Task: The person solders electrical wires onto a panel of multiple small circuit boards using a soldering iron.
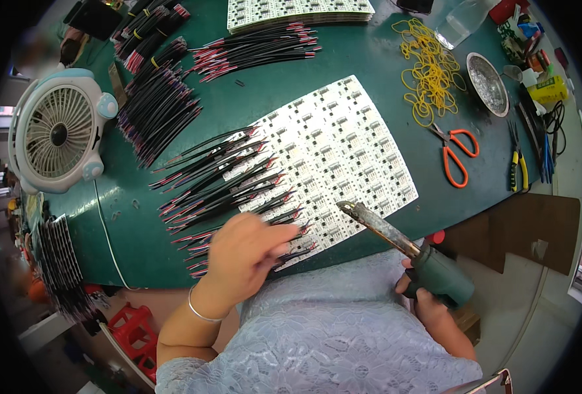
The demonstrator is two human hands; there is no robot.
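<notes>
From here I see the left hand [244,253] low in the center of the frame, over the lower left corner of a white circuit-board panel [343,144]. Its thumb and forefinger come close together beside the red-tipped ends of some black-sleeved wires [219,174]; I can't tell whether they pinch one. The right hand [427,303], lower right of center, is wrapped around the handle of a green soldering iron [443,276], whose long metal barrel slants up leftward. The tip is over the panel's lower part, and whether it touches is unclear.

The panel is tilted across the middle of the green table [363,56], with the wires fanned along its left edge, partly overlapping it. More black wires [159,115] are heaped at upper left, right of a white and pale-blue fan [58,134]. At the top edge there's a stack of white panels [297,8]. Toward the upper right are tangled yellow rubber bands [429,73] and a round metal bowl [488,85], and below them, orange-handled scissors [447,138] near yellow-and-black pliers [515,169].
</notes>
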